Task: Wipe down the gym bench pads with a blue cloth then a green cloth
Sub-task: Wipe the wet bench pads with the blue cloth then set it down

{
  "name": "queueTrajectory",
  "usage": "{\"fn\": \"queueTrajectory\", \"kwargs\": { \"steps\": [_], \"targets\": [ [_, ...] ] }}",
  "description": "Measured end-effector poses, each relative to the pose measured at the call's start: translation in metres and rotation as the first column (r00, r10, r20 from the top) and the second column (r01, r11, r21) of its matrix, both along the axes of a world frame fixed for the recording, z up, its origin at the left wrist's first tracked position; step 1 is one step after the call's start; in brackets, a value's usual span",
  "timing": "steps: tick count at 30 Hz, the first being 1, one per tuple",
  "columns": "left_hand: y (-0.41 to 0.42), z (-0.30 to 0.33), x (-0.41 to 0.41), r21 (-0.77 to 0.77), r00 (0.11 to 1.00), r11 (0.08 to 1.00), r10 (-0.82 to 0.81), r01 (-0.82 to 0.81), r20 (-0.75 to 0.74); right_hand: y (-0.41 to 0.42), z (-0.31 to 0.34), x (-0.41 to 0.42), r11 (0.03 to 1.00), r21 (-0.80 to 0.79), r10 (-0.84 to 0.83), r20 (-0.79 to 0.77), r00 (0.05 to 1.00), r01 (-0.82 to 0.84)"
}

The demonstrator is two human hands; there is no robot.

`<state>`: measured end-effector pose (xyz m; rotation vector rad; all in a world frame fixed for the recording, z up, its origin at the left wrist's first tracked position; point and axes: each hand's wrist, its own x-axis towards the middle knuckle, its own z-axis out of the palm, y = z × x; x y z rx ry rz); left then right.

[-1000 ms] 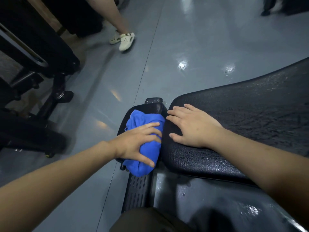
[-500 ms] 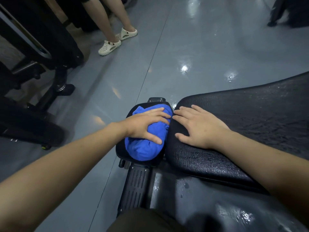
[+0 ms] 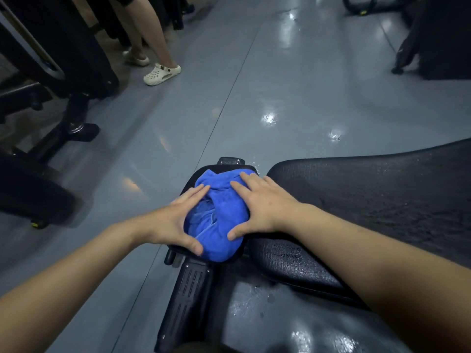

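A bunched blue cloth [image 3: 220, 220] lies on the small black seat pad [image 3: 190, 183] of the gym bench. My left hand [image 3: 169, 224] presses the cloth's left side, fingers spread around it. My right hand [image 3: 265, 206] rests on the cloth's right side, thumb at its lower edge. The long black back pad [image 3: 369, 200] stretches away to the right and looks damp. No green cloth is in view.
The bench's black frame and footplate [image 3: 188, 296] run toward me below the seat pad. Another black machine [image 3: 51, 80] stands at the left. A person's legs in white clogs [image 3: 161, 72] are at the upper left. More equipment [image 3: 433, 36] sits at the upper right on the wet grey floor.
My right hand has moved from the back pad onto the blue cloth. My left hand has slid to the cloth's left side, so both hands now hold it on the seat pad.
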<state>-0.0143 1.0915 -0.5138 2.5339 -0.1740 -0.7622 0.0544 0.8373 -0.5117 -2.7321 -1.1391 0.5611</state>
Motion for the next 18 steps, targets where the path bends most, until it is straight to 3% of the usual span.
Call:
{"fn": "queueTrajectory", "kwargs": {
  "steps": [2, 5, 8, 12, 18],
  "targets": [
    [0.006, -0.001, 0.001, 0.049, 0.999, 0.998, -0.042, 0.042, 0.001, 0.003, -0.002, -0.001, 1.0, -0.023, -0.006, -0.003, 1.0, 0.006],
    [0.001, -0.011, -0.001, 0.164, 0.981, 0.985, -0.085, 0.056, 0.176, 0.003, -0.001, -0.005, 1.0, 0.011, -0.012, -0.001, 1.0, 0.012],
    [-0.007, -0.012, 0.001, 0.117, 0.951, 0.993, -0.044, 0.008, 0.307, 0.004, 0.002, -0.008, 0.997, 0.071, -0.026, -0.035, 0.999, 0.028],
    [-0.013, -0.004, -0.004, 0.054, 0.942, 0.997, 0.025, -0.045, 0.334, 0.007, -0.002, -0.015, 0.978, 0.172, -0.103, -0.107, 0.989, 0.12],
    [-0.018, 0.002, -0.011, 0.151, 0.919, 0.988, -0.029, -0.034, 0.393, 0.011, -0.001, -0.025, 0.955, 0.235, -0.154, -0.118, 0.981, 0.178]
  ]
}}
